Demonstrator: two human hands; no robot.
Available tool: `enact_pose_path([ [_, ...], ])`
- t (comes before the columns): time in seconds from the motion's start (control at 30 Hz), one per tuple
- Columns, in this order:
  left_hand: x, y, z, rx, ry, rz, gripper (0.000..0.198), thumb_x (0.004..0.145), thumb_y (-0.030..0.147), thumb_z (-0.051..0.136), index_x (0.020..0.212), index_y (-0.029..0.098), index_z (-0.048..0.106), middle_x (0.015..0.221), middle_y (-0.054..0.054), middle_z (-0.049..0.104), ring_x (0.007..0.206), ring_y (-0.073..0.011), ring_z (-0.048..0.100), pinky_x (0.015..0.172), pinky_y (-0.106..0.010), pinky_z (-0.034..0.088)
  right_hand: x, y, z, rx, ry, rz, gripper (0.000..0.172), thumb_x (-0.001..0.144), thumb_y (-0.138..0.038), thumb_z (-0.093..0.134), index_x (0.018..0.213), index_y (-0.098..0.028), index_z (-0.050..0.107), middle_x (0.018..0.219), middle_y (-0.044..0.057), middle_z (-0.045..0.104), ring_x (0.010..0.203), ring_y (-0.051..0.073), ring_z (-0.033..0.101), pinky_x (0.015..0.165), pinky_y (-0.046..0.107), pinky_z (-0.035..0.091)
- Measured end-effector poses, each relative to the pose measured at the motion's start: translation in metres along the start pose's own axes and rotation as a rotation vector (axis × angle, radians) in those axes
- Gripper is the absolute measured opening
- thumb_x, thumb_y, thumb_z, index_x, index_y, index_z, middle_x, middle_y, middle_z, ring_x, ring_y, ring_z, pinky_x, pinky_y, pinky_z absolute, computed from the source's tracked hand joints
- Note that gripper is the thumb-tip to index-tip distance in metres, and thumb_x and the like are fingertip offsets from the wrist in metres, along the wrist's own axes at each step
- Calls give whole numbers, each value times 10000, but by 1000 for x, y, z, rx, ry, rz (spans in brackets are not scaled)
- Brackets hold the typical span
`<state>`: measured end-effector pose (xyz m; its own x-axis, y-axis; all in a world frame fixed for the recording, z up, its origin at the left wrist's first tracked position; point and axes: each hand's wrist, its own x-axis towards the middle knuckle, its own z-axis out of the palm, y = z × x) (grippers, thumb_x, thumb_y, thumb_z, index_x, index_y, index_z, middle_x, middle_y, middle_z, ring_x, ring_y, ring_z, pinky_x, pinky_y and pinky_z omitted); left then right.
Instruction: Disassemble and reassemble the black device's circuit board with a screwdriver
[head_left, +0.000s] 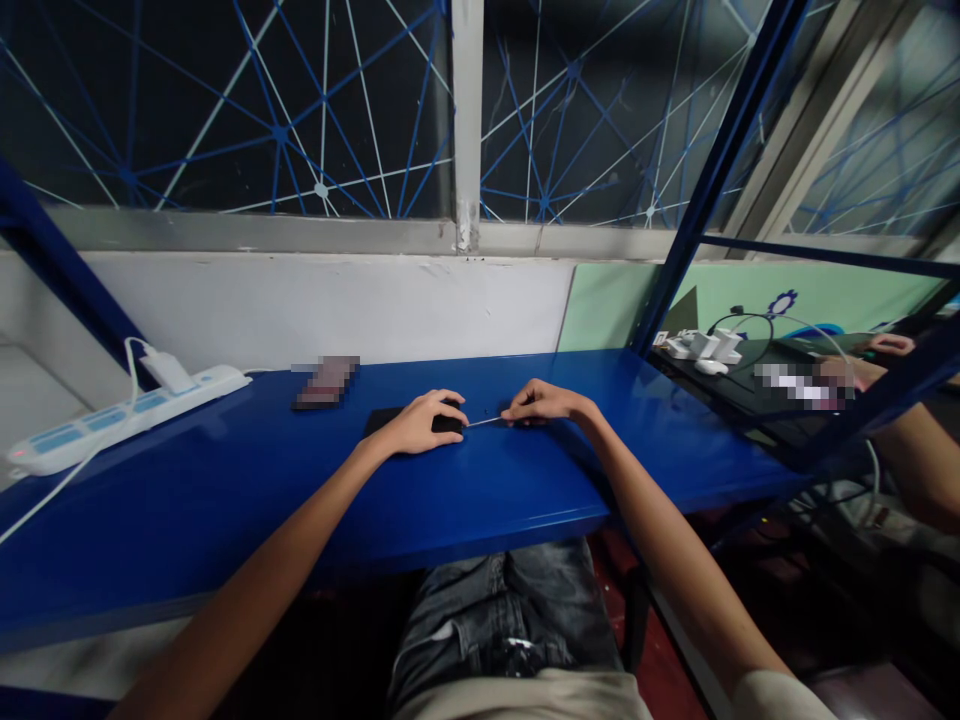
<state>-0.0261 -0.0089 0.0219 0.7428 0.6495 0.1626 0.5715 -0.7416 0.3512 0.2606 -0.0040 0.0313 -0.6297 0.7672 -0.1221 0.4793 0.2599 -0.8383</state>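
Observation:
My left hand [420,425] rests on the blue table with its fingers curled round a small black object [447,422], whose kind I cannot make out. A dark flat piece [381,418] shows beside and behind that hand. My right hand [546,402] is closed in a pinch on a thin, light metal rod [484,421] that looks like a slim tool shaft. The rod points left, and its far end reaches the black object at my left fingertips. A tiny dark bit [486,412] lies just behind the rod.
A white power strip [127,420] with a plugged-in charger [169,370] lies at the left. A blurred-out phone-like item [328,382] is near the wall. Beyond the blue post [720,180], another person's arm [919,460] is by a dark desk with chargers [705,347].

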Motion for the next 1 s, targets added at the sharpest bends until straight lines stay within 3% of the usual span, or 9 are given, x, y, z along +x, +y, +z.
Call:
enact_pose_path([
  [0.1, 0, 0, 0, 0, 6, 8, 250, 857, 440, 624, 1059, 314, 700, 1373, -50, 488, 1245, -323, 454, 998, -534, 381, 1, 0, 1, -13, 6, 4, 415, 732, -527, 711, 772, -113, 708, 495, -56, 462, 437, 49, 346, 426, 212, 229],
  [0.27, 0, -2, 0, -3, 13, 11, 252, 851, 444, 629, 1056, 316, 702, 1366, -50, 495, 1238, -321, 461, 998, -529, 381, 3, 0, 2, 57, 17, 21, 431, 576, -396, 847, 867, -141, 656, 573, -46, 572, 457, 66, 449, 436, 200, 307],
  [0.4, 0, -2, 1, -6, 3, -1, 257, 856, 448, 623, 1065, 319, 699, 1384, -50, 480, 1254, -329, 440, 998, -538, 376, 2, 0, 2, 77, -23, 11, 393, 636, -455, 804, 771, -117, 654, 565, -21, 579, 455, 71, 471, 438, 208, 333],
  [0.6, -1, 0, 0, -6, -6, -12, 251, 857, 437, 625, 1066, 319, 700, 1380, -53, 480, 1250, -329, 444, 999, -539, 378, -1, -1, 2, 5, -9, 17, 493, 764, -580, 662, 781, -90, 714, 491, -43, 478, 421, 50, 372, 403, 207, 232],
  [0.83, 0, 0, 0, 6, 9, 8, 241, 853, 429, 633, 1054, 314, 701, 1363, -51, 495, 1240, -320, 458, 1006, -530, 372, 3, 1, 2, 64, -5, 11, 417, 596, -411, 842, 838, -130, 651, 587, -29, 591, 441, 64, 480, 417, 196, 311],
  [1.0, 0, -2, 1, -3, 7, 13, 251, 857, 448, 627, 1059, 319, 700, 1376, -49, 485, 1246, -325, 450, 1000, -533, 377, 2, 1, 1, 43, -30, 8, 410, 689, -506, 758, 777, -116, 665, 600, -3, 594, 451, 70, 503, 389, 191, 276],
])
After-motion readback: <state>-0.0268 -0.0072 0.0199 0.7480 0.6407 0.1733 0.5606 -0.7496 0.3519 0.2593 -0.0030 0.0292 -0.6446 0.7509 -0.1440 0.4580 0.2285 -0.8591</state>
